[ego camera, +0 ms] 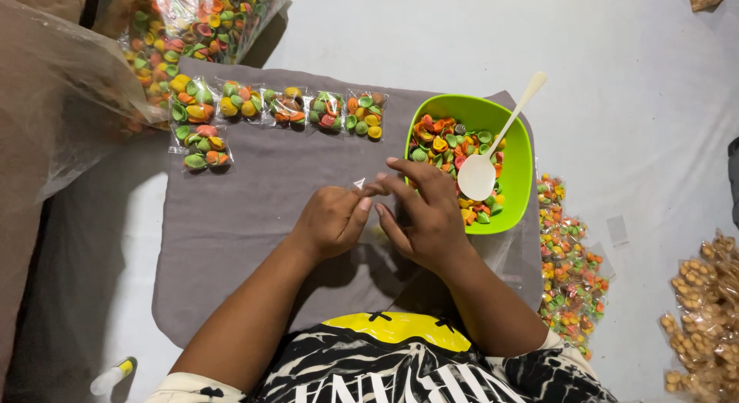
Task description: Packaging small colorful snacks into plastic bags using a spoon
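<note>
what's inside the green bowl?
The green bowl holds multicoloured shell-shaped snacks and a white plastic spoon, handle leaning over the rim. The right hand covers the bowl's near-left corner; what is beneath the snacks cannot be seen.

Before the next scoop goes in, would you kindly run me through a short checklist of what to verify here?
1. Clear pouch pinched by both hands: ok, left hand and right hand meet on it.
2. Pouch mouth open: cannot tell, the film is too small and clear.
3. Spoon within reach: ok, it rests in the green bowl by the right hand.
4. Bowl stocked: ok, coloured shell snacks fill it.
5. Filled pouches out of the way: ok, lined along the grey mat's far edge.
</note>
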